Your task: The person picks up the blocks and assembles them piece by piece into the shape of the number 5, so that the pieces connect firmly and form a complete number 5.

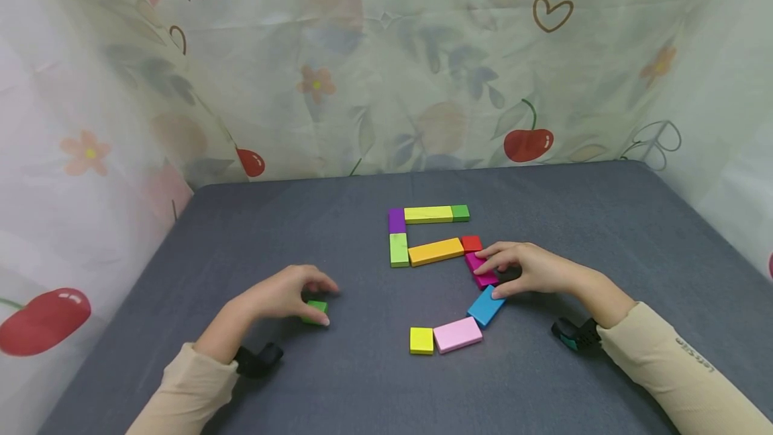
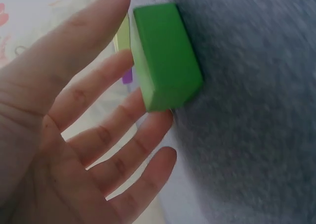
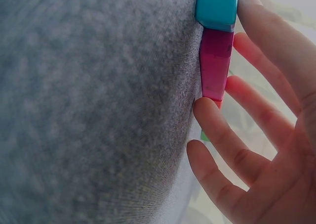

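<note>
On the left, my left hand (image 1: 282,295) is lowered over a small green block (image 1: 314,312), thumb and fingers spread apart around it. In the left wrist view the fingers are loosely extended beside this green block (image 2: 168,51); whether any fingertip touches it I cannot tell. My right hand (image 1: 539,268) rests over a bent row of blocks, its fingertips at the magenta block (image 1: 484,280) and its thumb at the blue block (image 1: 485,307). The right wrist view has the thumb beside the blue block (image 3: 217,7) and relaxed fingers along the magenta block (image 3: 216,73).
The row runs from a green block (image 1: 460,213) through yellow (image 1: 428,215), purple (image 1: 396,221), light green (image 1: 398,250), orange (image 1: 435,252) and red blocks (image 1: 471,244). Below lie a pink block (image 1: 457,335) and a yellow block (image 1: 421,341). All lie on a grey cloth-covered table (image 1: 290,220).
</note>
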Motion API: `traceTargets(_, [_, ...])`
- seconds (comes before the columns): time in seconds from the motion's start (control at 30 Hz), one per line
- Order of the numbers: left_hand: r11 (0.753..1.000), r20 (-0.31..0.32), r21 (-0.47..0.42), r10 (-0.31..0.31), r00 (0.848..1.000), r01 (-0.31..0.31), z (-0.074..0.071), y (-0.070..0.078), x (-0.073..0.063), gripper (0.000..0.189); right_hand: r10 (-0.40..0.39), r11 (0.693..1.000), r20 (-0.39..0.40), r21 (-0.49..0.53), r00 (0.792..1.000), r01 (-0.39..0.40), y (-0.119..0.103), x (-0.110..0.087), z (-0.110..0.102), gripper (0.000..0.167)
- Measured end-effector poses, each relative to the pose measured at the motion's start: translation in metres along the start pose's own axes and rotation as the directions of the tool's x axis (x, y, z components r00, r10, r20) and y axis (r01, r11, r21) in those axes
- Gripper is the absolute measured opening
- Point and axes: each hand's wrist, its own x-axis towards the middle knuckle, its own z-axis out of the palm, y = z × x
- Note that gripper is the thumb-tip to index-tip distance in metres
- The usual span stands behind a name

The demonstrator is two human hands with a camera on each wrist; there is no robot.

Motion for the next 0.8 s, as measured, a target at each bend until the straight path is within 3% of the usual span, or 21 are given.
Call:
traceTargets(0.27, [1.0, 0.019, -0.014, -0.006, 1.0, 0.007, -0.001, -0.0073, -0.0055, 0.044, 0.006, 1.0, 0.005, 0.005, 1.0, -0.006, -0.0003, 0.0002, 0.0005, 0.046])
traceTargets(0.6, [0.997, 0.074, -0.065, -0.04, 0.996, 0.045, -0.0022, -0.0052, -0.0081, 0.039, 0.008, 1.0, 0.003, 0.002, 1.0, -0.008, 0.0005, 0.0003, 0.0013, 0.046])
traceTargets(0.8, [0.997, 0.072, -0.07, -0.026, 0.997, 0.031, -0.0008, -0.0078, -0.0077, 0.034, 0.001, 1.0, 0.0, -0.001, 1.0, -0.001, 0.0, -0.0001, 0.0009, 0.046])
